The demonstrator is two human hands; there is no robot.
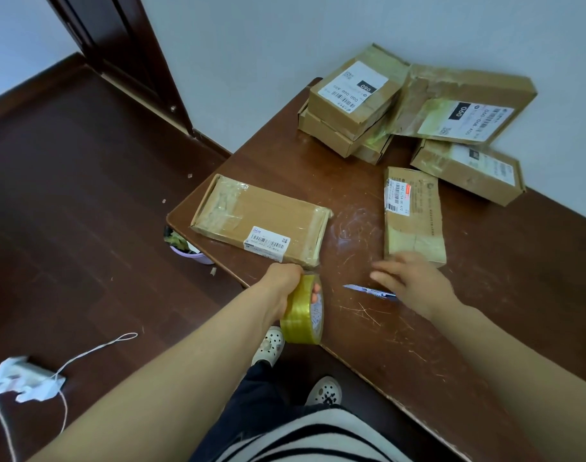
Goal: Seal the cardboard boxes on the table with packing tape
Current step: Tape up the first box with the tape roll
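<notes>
The flat box [261, 220] you are taping lies at the left edge of the table [418, 328], one long side nearly flush with that edge. Your left hand [281, 281] is wrapped around the tape roll [303, 311], fingertips hooked through its core, just off the box's near corner. A short stretch of tape appears to run from roll to corner. Your right hand [408, 281] is flat, fingers spread, holding nothing, over the handle of the blue cutter [368, 290]; whether it touches it I cannot tell.

Pull the roll too hard with no hand on the box and it may slide off the edge. Let the strip go slack and it may fold onto itself. The blade points toward your left fingers, so cut away from them. The narrow box [413, 215] and the pile [351, 98] wait behind.
</notes>
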